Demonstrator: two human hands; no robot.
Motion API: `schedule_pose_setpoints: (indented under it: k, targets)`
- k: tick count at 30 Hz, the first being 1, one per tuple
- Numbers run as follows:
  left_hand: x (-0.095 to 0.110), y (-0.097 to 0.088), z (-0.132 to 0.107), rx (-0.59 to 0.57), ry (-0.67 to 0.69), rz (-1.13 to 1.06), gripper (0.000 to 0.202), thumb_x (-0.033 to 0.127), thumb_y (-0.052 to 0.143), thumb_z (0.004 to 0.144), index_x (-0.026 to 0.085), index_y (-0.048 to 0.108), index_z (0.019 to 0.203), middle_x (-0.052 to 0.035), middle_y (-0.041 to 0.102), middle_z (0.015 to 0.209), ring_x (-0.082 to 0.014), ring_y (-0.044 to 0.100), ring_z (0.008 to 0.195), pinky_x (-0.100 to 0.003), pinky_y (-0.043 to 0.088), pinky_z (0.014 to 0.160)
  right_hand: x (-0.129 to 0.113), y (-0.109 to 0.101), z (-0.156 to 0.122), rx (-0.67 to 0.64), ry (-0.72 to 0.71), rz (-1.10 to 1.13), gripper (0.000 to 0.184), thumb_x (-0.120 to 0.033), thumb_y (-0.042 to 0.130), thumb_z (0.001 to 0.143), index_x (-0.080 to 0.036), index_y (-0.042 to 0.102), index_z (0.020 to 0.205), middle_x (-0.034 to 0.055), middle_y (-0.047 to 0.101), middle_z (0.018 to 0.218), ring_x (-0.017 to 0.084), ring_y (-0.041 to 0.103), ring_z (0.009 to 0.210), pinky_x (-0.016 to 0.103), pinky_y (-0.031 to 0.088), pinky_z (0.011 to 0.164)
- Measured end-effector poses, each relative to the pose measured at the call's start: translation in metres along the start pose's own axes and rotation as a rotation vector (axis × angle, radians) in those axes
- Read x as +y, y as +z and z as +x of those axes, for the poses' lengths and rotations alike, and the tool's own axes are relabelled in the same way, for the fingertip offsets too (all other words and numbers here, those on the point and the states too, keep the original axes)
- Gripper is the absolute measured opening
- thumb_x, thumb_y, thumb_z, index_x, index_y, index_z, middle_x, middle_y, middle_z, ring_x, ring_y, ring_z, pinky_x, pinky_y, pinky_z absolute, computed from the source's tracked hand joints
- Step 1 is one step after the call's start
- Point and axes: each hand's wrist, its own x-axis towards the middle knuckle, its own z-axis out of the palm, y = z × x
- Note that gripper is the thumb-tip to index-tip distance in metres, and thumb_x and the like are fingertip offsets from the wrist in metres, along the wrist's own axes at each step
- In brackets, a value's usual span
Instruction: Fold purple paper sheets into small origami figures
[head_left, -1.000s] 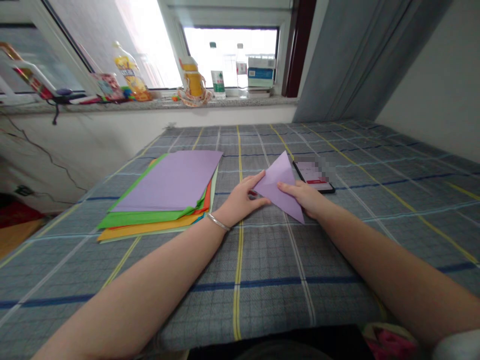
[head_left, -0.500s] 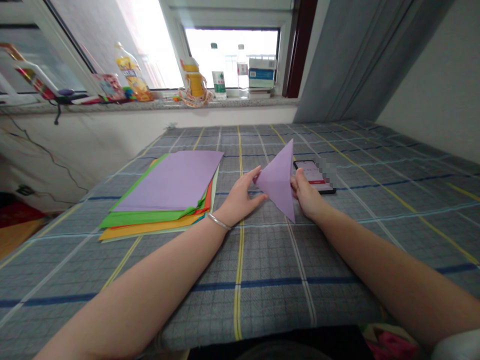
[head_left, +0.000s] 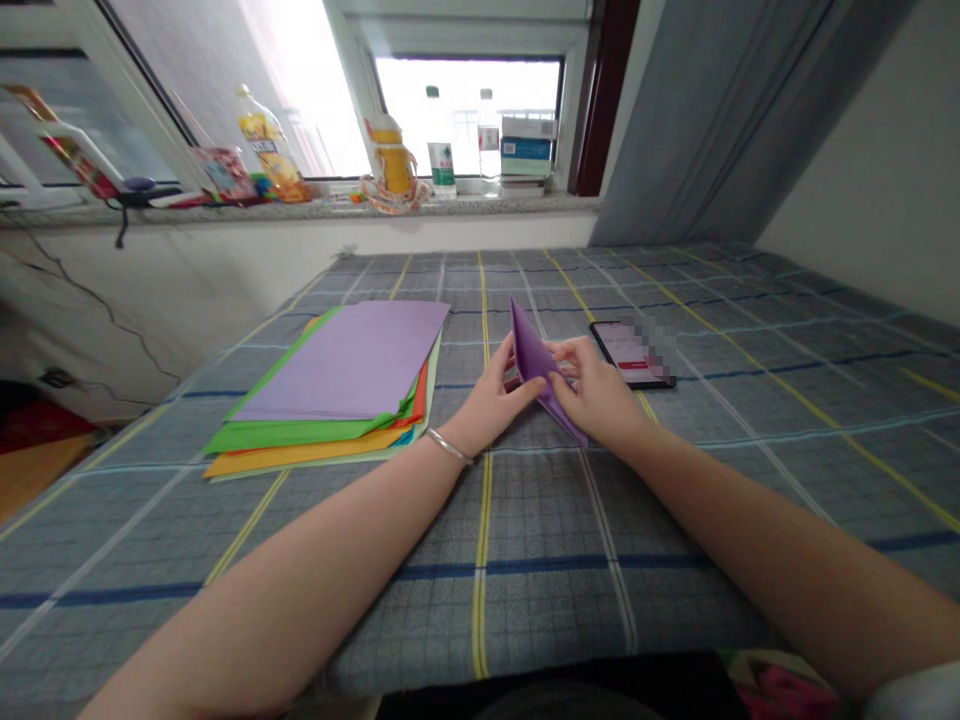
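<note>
A folded purple paper triangle (head_left: 529, 352) stands tilted on edge over the checked cloth, held between both hands. My left hand (head_left: 491, 402) pinches its lower left side with fingers and thumb. My right hand (head_left: 596, 392) grips the right side, fingers curled over the fold. A stack of coloured paper sheets (head_left: 337, 385), purple on top with green, orange and yellow below, lies to the left of my left hand.
A phone (head_left: 632, 352) with a lit screen lies just right of my right hand. The checked cloth (head_left: 525, 540) covers the whole surface. Bottles (head_left: 394, 160), a box (head_left: 529, 145) and small items line the windowsill. A grey curtain (head_left: 720, 110) hangs at the right.
The purple triangle was lifted off the cloth and swung over to the left, now seen nearly edge-on. My right hand moved over it and closed on the fold.
</note>
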Motion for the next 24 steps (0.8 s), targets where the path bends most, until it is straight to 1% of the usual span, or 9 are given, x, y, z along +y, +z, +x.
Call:
schedule_pose_setpoints:
  k: [3, 6, 10, 12, 14, 17, 20, 22, 24]
  targets:
    - [0.001, -0.002, 0.0, -0.02, 0.025, -0.024, 0.065, 0.032, 0.062, 0.083, 0.021, 0.037, 0.142, -0.01, 0.04, 0.147, -0.0283, 0.039, 0.134, -0.043, 0.036, 0.11, 0.001, -0.002, 0.002, 0.05, 0.106, 0.037, 0.041, -0.026, 0.053, 0.087, -0.024, 0.045, 0.127, 0.0093, 0.068, 0.116, 0.021, 0.07, 0.086, 0.037, 0.055, 0.077]
    - [0.002, -0.004, 0.0, -0.052, 0.027, -0.016, 0.06, 0.03, 0.059, 0.083, 0.022, 0.041, 0.14, -0.0076, 0.038, 0.149, -0.028, 0.039, 0.134, -0.042, 0.035, 0.111, -0.001, -0.006, 0.004, -0.035, 0.147, -0.123, 0.034, -0.029, 0.046, 0.092, -0.021, 0.056, 0.123, 0.0101, 0.072, 0.105, 0.025, 0.068, 0.094, 0.04, 0.051, 0.084]
    - [0.002, -0.003, 0.0, -0.094, 0.025, 0.021, 0.07, 0.027, 0.057, 0.083, 0.022, 0.031, 0.147, -0.0077, 0.036, 0.151, -0.028, 0.038, 0.135, -0.043, 0.033, 0.112, -0.003, -0.009, 0.005, -0.104, 0.175, -0.211, 0.037, -0.031, 0.035, 0.096, -0.019, 0.063, 0.117, 0.0125, 0.071, 0.107, 0.029, 0.066, 0.101, 0.04, 0.049, 0.086]
    - [0.001, -0.002, -0.001, -0.095, 0.026, 0.06, 0.075, 0.025, 0.056, 0.082, 0.021, 0.025, 0.15, -0.0082, 0.036, 0.152, -0.0273, 0.038, 0.135, -0.042, 0.034, 0.112, -0.001, -0.009, 0.006, -0.076, 0.171, -0.182, 0.038, -0.03, 0.035, 0.096, -0.018, 0.063, 0.119, 0.0127, 0.071, 0.108, 0.028, 0.065, 0.101, 0.039, 0.049, 0.086]
    - [0.001, -0.001, -0.001, -0.077, 0.03, 0.137, 0.074, 0.024, 0.055, 0.082, 0.02, 0.026, 0.15, -0.0088, 0.039, 0.149, -0.0261, 0.042, 0.132, -0.04, 0.035, 0.111, 0.003, -0.007, 0.006, -0.027, 0.161, -0.123, 0.039, -0.028, 0.034, 0.096, -0.019, 0.061, 0.122, 0.0118, 0.07, 0.11, 0.026, 0.065, 0.101, 0.039, 0.048, 0.087]
    - [0.002, -0.001, -0.002, -0.019, 0.055, 0.319, 0.059, 0.023, 0.048, 0.086, 0.019, 0.038, 0.144, -0.0083, 0.051, 0.14, -0.0238, 0.049, 0.125, -0.04, 0.037, 0.109, 0.011, -0.003, 0.007, 0.016, 0.181, -0.028, 0.038, -0.029, 0.036, 0.095, -0.021, 0.062, 0.121, 0.0087, 0.071, 0.104, 0.024, 0.066, 0.095, 0.038, 0.05, 0.083]
    - [0.003, -0.002, -0.004, 0.03, 0.048, 0.5, 0.039, 0.027, 0.037, 0.094, 0.019, 0.055, 0.127, -0.007, 0.064, 0.12, -0.0221, 0.059, 0.11, -0.038, 0.044, 0.099, 0.019, -0.001, 0.009, -0.009, 0.214, 0.011, 0.034, -0.031, 0.037, 0.094, -0.02, 0.067, 0.108, 0.0067, 0.072, 0.09, 0.024, 0.066, 0.087, 0.036, 0.05, 0.077]
    - [0.002, -0.004, -0.004, 0.067, -0.003, 0.614, 0.036, 0.031, 0.033, 0.096, 0.018, 0.063, 0.111, -0.0069, 0.069, 0.104, -0.0221, 0.063, 0.097, -0.036, 0.048, 0.089, 0.024, -0.001, 0.01, -0.023, 0.177, -0.022, 0.032, -0.032, 0.039, 0.093, -0.019, 0.068, 0.094, 0.0074, 0.07, 0.088, 0.023, 0.064, 0.087, 0.036, 0.049, 0.078]
    - [0.002, -0.008, -0.003, 0.106, -0.051, 0.699, 0.039, 0.034, 0.03, 0.098, 0.017, 0.065, 0.1, -0.0073, 0.07, 0.093, -0.0224, 0.064, 0.087, -0.034, 0.049, 0.081, 0.028, -0.003, 0.012, -0.005, 0.099, -0.085, 0.031, -0.031, 0.041, 0.092, -0.018, 0.068, 0.083, 0.0085, 0.068, 0.089, 0.023, 0.062, 0.09, 0.036, 0.047, 0.082]
